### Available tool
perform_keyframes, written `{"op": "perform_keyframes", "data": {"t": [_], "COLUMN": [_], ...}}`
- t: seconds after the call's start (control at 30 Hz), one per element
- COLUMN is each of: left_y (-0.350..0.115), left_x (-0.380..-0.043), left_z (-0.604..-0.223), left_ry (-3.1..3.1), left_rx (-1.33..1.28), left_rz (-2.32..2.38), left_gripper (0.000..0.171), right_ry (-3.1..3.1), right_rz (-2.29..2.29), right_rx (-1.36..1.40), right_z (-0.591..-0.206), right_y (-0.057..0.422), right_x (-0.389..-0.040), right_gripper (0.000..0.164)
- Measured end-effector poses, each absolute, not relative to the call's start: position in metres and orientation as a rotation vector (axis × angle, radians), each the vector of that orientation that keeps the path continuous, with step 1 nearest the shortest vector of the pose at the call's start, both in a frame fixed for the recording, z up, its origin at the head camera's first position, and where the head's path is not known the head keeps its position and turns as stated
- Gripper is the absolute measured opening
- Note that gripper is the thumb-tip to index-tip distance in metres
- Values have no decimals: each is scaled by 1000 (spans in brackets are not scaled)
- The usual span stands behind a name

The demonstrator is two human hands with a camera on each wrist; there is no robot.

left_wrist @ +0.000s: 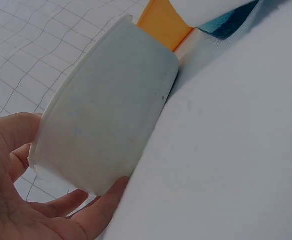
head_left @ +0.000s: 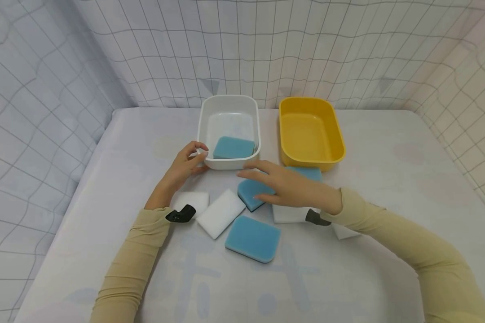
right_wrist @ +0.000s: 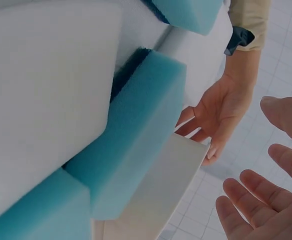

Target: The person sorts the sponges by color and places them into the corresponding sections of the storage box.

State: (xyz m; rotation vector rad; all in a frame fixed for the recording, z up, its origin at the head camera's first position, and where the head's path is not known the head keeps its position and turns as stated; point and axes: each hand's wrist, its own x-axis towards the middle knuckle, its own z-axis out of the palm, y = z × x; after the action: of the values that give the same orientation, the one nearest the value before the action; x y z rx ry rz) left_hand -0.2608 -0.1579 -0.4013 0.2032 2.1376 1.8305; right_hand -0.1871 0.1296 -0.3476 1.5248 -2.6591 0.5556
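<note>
My left hand [head_left: 187, 162] grips the near left corner of a white tub [head_left: 231, 164], thumb at the rim and fingers round the outside wall, as the left wrist view shows. A blue sponge [head_left: 233, 148] lies inside the tub at its near end. Over the table, just right of the tub's near edge, my right hand [head_left: 284, 183] is held with fingers spread and nothing in them. Below it lies another blue sponge [head_left: 248, 192] with a dark underside, partly hidden by the hand. In the right wrist view that hand [right_wrist: 268, 200] is apart from the sponges.
A yellow tub [head_left: 313, 162] stands right of the white one; a blue sponge [head_left: 309, 172] lies against its near side. Nearer are another blue sponge [head_left: 253, 239] and several white sponges, including a tilted one [head_left: 221, 214]. A grid-patterned curtain [head_left: 242, 54] rises behind.
</note>
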Motion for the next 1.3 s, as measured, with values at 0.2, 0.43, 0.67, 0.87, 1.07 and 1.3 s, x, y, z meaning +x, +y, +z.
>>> {"op": "perform_keyframes", "data": {"t": [0.2,0.43,0.67,0.87,1.07,1.3], "left_y": [-157,-158,-157,-157,-157,-157], "left_x": [-261,-259,-261,-261,-261,-261], "left_z": [-403,-403,-403,-404,-404,-404], "left_ry": [2130,2135,2133,2130,2141,2138], "left_rx": [203,267,224,221,217,221], "left_rz": [1845,1896,1865,1863,1858,1857], "left_gripper": [23,23,19,16,14,20], "right_ry": [-2702,-2744,-2720,-2720,-2773,-2801], "right_rz": [499,499,497,497,502,502], "right_rx": [1548,1557,1594,1670,1705,1728], "right_z": [-349,-349,-354,-359,-364,-364], "right_y": [129,126,126,123,121,119], "right_x": [-177,-166,-162,-156,-150,-144], "right_gripper": [62,60,57,55,56,56]}}
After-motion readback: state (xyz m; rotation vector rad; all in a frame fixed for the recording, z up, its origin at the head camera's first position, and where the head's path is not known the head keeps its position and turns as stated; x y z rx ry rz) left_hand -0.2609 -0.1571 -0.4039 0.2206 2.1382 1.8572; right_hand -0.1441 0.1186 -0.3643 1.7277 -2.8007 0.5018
